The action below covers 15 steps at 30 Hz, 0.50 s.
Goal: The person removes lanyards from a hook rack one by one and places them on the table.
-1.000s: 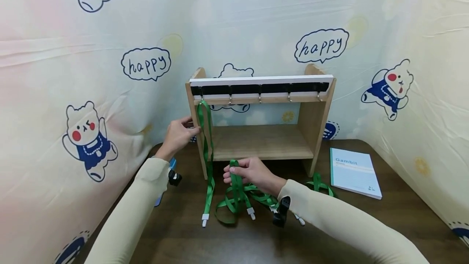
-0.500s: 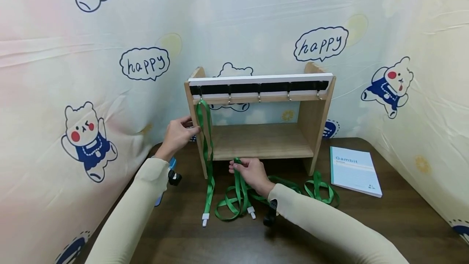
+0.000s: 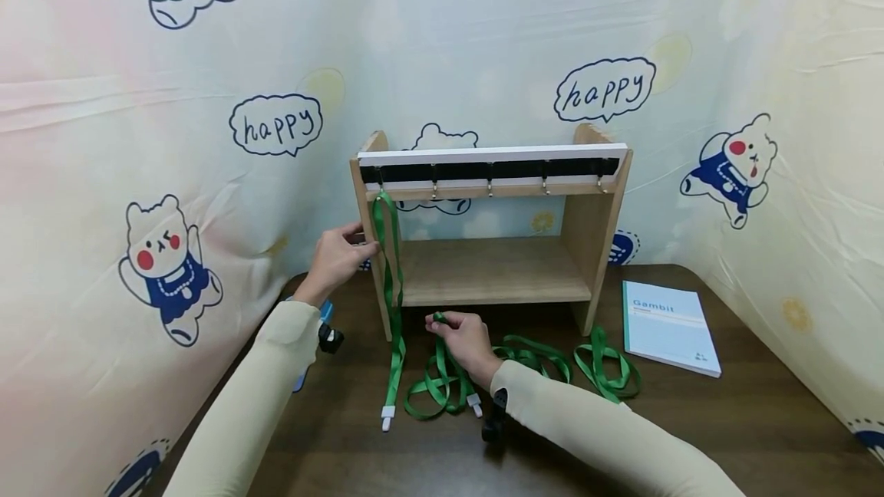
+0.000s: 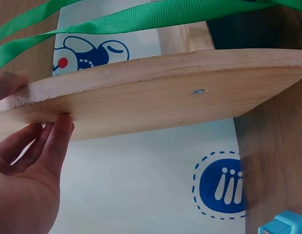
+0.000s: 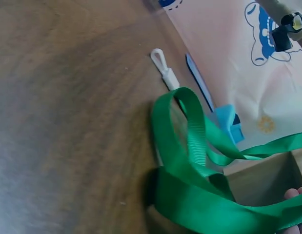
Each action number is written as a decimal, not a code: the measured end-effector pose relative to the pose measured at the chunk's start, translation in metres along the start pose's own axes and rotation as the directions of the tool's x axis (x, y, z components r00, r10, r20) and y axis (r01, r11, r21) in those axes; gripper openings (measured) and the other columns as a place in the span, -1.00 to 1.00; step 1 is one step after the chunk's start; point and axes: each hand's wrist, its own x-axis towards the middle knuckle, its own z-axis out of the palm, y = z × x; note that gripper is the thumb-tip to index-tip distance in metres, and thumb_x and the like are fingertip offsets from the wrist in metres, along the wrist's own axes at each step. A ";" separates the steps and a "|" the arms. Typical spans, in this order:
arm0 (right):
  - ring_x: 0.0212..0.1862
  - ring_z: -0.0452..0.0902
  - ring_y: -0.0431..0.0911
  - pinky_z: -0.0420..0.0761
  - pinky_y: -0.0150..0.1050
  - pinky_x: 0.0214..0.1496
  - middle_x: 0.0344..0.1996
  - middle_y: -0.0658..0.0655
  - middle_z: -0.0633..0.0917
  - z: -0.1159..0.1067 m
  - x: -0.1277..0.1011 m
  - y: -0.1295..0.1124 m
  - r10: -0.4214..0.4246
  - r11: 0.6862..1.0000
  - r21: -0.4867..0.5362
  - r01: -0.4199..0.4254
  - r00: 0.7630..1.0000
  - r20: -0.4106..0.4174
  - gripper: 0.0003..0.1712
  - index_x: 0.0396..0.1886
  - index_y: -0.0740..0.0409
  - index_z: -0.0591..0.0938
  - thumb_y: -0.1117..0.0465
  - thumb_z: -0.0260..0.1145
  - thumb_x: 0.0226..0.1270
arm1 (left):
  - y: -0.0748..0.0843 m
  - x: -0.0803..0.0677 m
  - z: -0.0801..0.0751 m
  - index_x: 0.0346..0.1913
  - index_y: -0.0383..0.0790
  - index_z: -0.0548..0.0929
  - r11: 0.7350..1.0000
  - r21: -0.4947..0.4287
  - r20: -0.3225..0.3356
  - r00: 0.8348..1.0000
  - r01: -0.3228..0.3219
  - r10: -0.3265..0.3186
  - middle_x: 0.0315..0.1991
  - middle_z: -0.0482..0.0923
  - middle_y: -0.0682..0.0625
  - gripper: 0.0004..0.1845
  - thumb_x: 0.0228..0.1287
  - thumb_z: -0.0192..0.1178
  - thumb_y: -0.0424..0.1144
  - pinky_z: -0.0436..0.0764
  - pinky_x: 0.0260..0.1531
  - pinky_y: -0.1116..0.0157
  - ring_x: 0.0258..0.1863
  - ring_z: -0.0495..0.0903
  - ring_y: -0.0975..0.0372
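My left hand (image 3: pixel 338 258) grips the left side panel of a wooden rack (image 3: pixel 582 259), thumb on the front edge and fingers against its outer face, as the left wrist view shows. From the leftmost hook hangs a green lanyard (image 3: pixel 396 328) with a white clip (image 3: pixel 387 416) at its lower end. In front of the rack, my right hand (image 3: pixel 470 340) pinches another green lanyard (image 5: pixel 204 207) near the table. That lanyard's looped strap lies below the hand, and its white clip (image 3: pixel 474 403) rests on the tabletop. Only a few right fingertips (image 5: pixel 292 194) show in the right wrist view.
More green lanyards (image 3: pixel 608 374) lie to the right, partly behind my right forearm. Several bare metal hooks (image 3: pixel 490 189) line the rack's top bar. A notebook (image 3: pixel 670 328) lies at the right. Beyond my left wrist is a blue object (image 3: pixel 326 311). Printed cloth (image 3: pixel 483 37) surrounds the table.
My right hand has moved slightly left and lower with the pinched lanyard, and its forearm has uncovered more of the lanyards on the right. The left hand has kept its grip on the rack.
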 end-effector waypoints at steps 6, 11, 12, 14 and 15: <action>-0.03 0.79 -0.14 0.75 -0.21 0.06 -0.15 -0.02 0.85 -0.001 -0.006 0.009 0.015 1.000 -0.028 -0.015 1.000 0.007 -0.83 -0.11 -0.06 0.83 0.19 0.40 0.36 | 0.000 0.000 0.000 0.41 -0.17 0.50 1.000 -0.009 0.013 1.000 -0.003 0.003 0.20 0.65 -0.21 -0.38 0.31 0.32 -0.09 0.70 0.12 -0.03 0.18 0.64 -0.04; -0.03 0.76 -0.12 0.75 -0.19 0.00 -0.11 -0.02 0.84 -0.003 -0.010 0.012 0.014 0.998 -0.058 -0.013 1.000 0.014 -0.79 -0.07 -0.12 0.82 0.17 0.41 0.35 | 0.000 0.000 0.000 0.42 -0.16 0.49 1.000 -0.014 0.005 1.000 -0.011 0.011 0.20 0.65 -0.21 -0.37 0.30 0.32 -0.10 0.70 0.12 -0.03 0.19 0.64 -0.04; -0.02 0.76 -0.11 0.75 -0.17 0.00 -0.08 0.00 0.83 -0.004 -0.011 0.011 0.010 0.998 -0.061 -0.010 1.000 0.014 -0.78 -0.05 -0.13 0.81 0.17 0.41 0.35 | 0.000 0.000 0.000 0.42 -0.16 0.49 1.000 -0.012 0.004 1.000 -0.011 0.011 0.20 0.65 -0.21 -0.36 0.30 0.32 -0.09 0.70 0.12 -0.03 0.19 0.64 -0.04; 0.02 0.74 -0.09 0.75 -0.15 0.01 -0.03 0.00 0.81 -0.005 -0.011 0.012 0.012 0.998 -0.067 -0.011 1.000 0.013 -0.75 -0.02 -0.17 0.80 0.16 0.40 0.36 | 0.000 0.000 0.000 0.42 -0.16 0.49 1.000 -0.008 0.001 1.000 -0.009 0.009 0.20 0.65 -0.21 -0.36 0.30 0.32 -0.09 0.70 0.12 -0.03 0.18 0.65 -0.04; 0.04 0.73 -0.08 0.74 -0.14 0.02 0.00 -0.01 0.80 -0.005 -0.011 0.012 0.014 0.997 -0.070 -0.013 1.000 0.011 -0.74 0.00 -0.18 0.79 0.16 0.39 0.37 | 0.000 0.000 0.000 0.42 -0.16 0.49 1.000 -0.006 0.002 1.000 -0.007 0.007 0.20 0.65 -0.21 -0.36 0.30 0.32 -0.09 0.70 0.12 -0.03 0.18 0.64 -0.04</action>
